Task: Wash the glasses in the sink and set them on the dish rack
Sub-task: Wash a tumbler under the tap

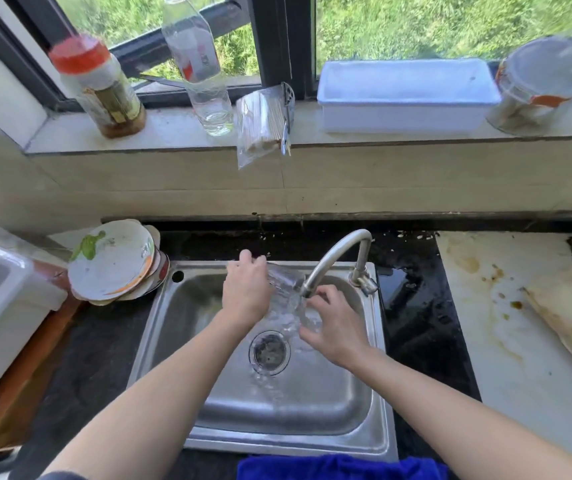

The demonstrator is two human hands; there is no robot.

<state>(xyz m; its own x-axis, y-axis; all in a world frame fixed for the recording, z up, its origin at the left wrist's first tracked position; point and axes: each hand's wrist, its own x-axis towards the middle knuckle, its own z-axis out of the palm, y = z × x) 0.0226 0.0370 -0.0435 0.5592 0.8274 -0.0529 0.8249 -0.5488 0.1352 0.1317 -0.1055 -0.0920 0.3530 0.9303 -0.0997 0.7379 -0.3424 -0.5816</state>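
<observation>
**Head view: clear drinking glass lies sideways at the tap, left hand gripping it**

Over the stainless steel sink, the glass runs left to right. Its right end meets the spout of the curved metal tap, where running water falls. The left hand curls round its left end. Just right, in the stream, the right hand hangs with fingers loosely bent; whether it holds anything I cannot tell. Carrying probably falls to the left hand; no dish rack is identifiable.
</observation>
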